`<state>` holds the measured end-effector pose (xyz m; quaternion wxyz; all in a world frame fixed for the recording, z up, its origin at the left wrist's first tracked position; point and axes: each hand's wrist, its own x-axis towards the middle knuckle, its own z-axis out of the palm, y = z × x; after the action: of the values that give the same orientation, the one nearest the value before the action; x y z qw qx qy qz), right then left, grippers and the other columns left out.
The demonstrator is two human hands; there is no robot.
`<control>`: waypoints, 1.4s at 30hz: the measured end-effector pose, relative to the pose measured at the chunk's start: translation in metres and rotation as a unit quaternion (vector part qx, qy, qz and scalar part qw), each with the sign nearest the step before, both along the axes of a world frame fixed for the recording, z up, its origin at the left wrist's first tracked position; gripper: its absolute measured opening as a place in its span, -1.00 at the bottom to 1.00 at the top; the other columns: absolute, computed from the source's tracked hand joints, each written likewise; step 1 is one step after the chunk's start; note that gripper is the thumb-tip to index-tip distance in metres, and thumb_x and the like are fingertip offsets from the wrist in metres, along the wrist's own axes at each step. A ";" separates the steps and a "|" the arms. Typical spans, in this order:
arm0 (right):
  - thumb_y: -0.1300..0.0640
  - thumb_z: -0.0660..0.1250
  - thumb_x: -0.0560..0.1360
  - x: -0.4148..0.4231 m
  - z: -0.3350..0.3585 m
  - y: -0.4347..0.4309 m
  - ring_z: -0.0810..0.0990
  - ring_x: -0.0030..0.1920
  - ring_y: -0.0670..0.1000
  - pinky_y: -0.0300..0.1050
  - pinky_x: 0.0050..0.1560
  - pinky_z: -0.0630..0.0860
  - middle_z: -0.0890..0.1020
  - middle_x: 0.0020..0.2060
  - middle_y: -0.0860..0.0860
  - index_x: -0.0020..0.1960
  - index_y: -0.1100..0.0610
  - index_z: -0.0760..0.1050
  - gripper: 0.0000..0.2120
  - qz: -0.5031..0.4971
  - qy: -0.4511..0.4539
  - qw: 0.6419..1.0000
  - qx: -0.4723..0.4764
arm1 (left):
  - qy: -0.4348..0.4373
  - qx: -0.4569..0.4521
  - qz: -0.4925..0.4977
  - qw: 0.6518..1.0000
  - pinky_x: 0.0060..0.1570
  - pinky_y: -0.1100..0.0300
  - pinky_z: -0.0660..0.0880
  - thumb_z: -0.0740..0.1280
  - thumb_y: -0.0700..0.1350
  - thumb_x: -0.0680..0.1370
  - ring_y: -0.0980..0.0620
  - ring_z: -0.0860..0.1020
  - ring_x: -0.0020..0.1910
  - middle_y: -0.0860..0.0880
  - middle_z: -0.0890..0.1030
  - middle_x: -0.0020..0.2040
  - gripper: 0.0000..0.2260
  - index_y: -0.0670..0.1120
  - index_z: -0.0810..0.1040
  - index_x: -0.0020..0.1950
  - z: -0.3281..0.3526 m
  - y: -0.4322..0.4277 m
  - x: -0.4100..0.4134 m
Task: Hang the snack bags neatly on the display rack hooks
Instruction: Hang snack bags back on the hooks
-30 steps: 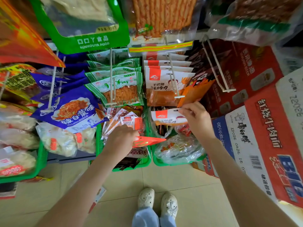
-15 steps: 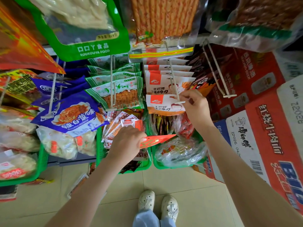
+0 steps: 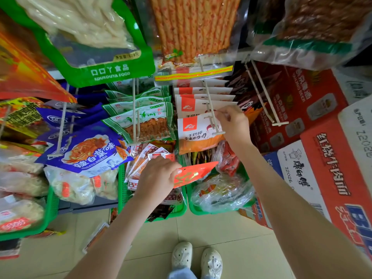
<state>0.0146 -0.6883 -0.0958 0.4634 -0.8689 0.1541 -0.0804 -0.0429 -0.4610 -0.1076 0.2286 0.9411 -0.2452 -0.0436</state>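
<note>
At mid-frame the right hand (image 3: 233,123) is the nearer one. Its fingers (image 3: 221,113) pinch the top edge of the front white-and-orange bag (image 3: 197,133), which lies just left of them, threaded on the hook (image 3: 210,105) whose long axis runs from upper centre down toward the viewer. I count five such bags on that hook, while at lower centre, well below it, the left hand (image 3: 159,176) curls its fingers round one red bag (image 3: 194,174), not yet hung.
</note>
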 end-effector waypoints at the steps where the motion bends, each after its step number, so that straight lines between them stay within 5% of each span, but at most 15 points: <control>1: 0.23 0.27 0.53 0.005 0.000 0.000 0.43 -0.22 -0.10 -0.38 -0.20 0.30 0.51 -0.04 0.13 -0.04 0.26 0.56 -0.87 -0.005 -0.002 1.000 -0.017 | 0.000 -0.001 0.005 1.000 -0.26 0.11 0.48 0.49 -0.24 0.38 -0.06 0.54 -0.32 0.00 0.63 -0.35 -0.94 -0.11 0.67 -0.20 0.002 -0.001 0.000; 6: 0.20 0.26 0.54 0.009 0.009 0.002 0.53 0.00 0.04 -0.11 0.05 0.48 0.44 0.25 0.10 0.31 0.14 0.41 -0.66 -0.011 0.003 0.999 -0.040 | 0.010 -0.017 0.020 1.000 -0.19 0.14 0.40 0.42 -0.23 0.45 -0.04 0.52 -0.28 0.00 0.64 -0.30 -0.96 -0.11 0.66 -0.17 0.011 -0.004 0.002; 10: 0.28 0.16 0.57 -0.030 0.021 0.005 0.46 0.05 -0.08 -0.21 0.09 0.40 0.25 0.40 0.04 0.48 0.01 0.10 -0.46 -0.033 0.008 0.999 0.001 | 0.031 -0.035 0.032 0.998 -0.17 0.12 0.41 0.38 -0.20 0.49 -0.06 0.52 -0.23 -0.04 0.65 -0.26 -0.93 -0.13 0.67 -0.11 0.026 -0.004 0.001; 13: 0.25 0.14 0.57 -0.070 0.023 0.009 0.43 0.11 -0.03 -0.18 0.08 0.37 0.36 0.29 0.08 0.42 0.08 0.20 -0.57 -0.088 0.053 0.995 0.020 | 0.032 -0.049 0.037 0.998 -0.10 0.02 0.46 0.38 -0.20 0.48 -0.08 0.52 -0.23 -0.07 0.65 -0.26 -0.92 -0.15 0.67 -0.10 0.046 -0.007 -0.003; 16: 0.14 0.25 0.52 -0.106 0.031 0.026 0.48 0.08 0.05 0.07 0.11 0.44 0.50 0.12 0.04 0.26 0.10 0.41 -0.69 0.000 0.093 0.996 -0.011 | 0.026 -0.047 0.033 0.998 0.05 -0.05 0.44 0.40 -0.19 0.47 -0.08 0.52 -0.23 -0.07 0.65 -0.26 -0.92 -0.14 0.67 -0.08 0.069 -0.009 -0.010; 20: -0.04 0.35 0.33 -0.128 0.070 0.056 0.37 0.10 0.03 0.10 0.05 0.20 0.60 0.05 0.04 -0.03 0.03 0.61 -0.74 0.084 -0.025 0.974 -0.208 | 0.042 -0.050 0.031 0.997 -0.10 0.08 0.40 0.34 -0.14 0.52 -0.06 0.48 -0.14 -0.07 0.63 -0.20 -0.89 -0.11 0.65 -0.03 0.110 -0.007 -0.026; 23: 0.02 0.36 0.35 -0.130 0.112 0.066 0.52 0.04 0.10 -0.04 0.11 0.08 0.64 -0.09 -0.08 -0.20 -0.02 0.61 -0.92 0.120 -0.067 0.955 -0.262 | 0.035 -0.057 0.032 0.997 -0.14 0.08 0.44 0.33 -0.12 0.53 -0.06 0.49 -0.10 -0.06 0.62 -0.18 -0.87 -0.12 0.65 -0.03 0.150 -0.002 -0.038; 27: -0.02 0.22 0.43 -0.128 0.173 0.079 0.48 0.01 0.03 -0.11 0.01 0.03 0.63 -0.24 -0.13 -0.19 -0.01 0.61 -0.79 0.197 -0.054 0.954 -0.221 | 0.020 -0.059 0.054 0.997 -0.15 0.14 0.39 0.33 -0.11 0.53 -0.06 0.50 -0.09 -0.07 0.61 -0.17 -0.86 -0.13 0.64 -0.03 0.208 0.013 -0.052; 30: -0.02 0.25 0.42 -0.133 0.216 0.093 0.42 -0.09 -0.10 -0.22 -0.02 -0.03 0.48 -0.40 -0.20 -0.20 0.01 0.59 -0.82 0.213 -0.126 0.944 -0.220 | -0.005 -0.046 0.056 0.997 -0.19 0.17 0.33 0.31 -0.11 0.54 -0.05 0.49 -0.09 -0.07 0.61 -0.16 -0.87 -0.09 0.64 -0.05 0.253 0.027 -0.059; 37: 0.00 0.27 0.45 -0.129 0.314 0.130 0.36 -0.11 -0.14 -0.21 -0.04 -0.01 0.41 -0.41 -0.23 -0.24 -0.01 0.56 -0.85 0.262 -0.223 0.911 -0.225 | -0.112 -0.047 0.097 0.988 -0.13 0.12 0.42 0.31 -0.09 0.53 -0.04 0.50 -0.05 -0.05 0.64 -0.14 -0.85 -0.08 0.65 -0.01 0.352 0.069 -0.082; 42: -0.15 0.10 0.39 -0.121 0.375 0.168 0.37 -0.10 -0.12 -0.20 -0.03 -0.01 0.43 -0.39 -0.21 -0.22 -0.01 0.56 -0.68 0.282 -0.297 0.884 -0.225 | -0.142 -0.048 0.156 0.976 -0.06 0.06 0.45 0.30 -0.03 0.53 -0.03 0.51 -0.03 -0.04 0.61 -0.12 -0.86 -0.01 0.63 -0.03 0.411 0.105 -0.091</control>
<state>-0.1065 -0.5198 0.2789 0.2829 -0.8920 -0.2642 -0.2335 -0.1341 -0.3563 0.3032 0.2398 0.9524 -0.1270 0.1388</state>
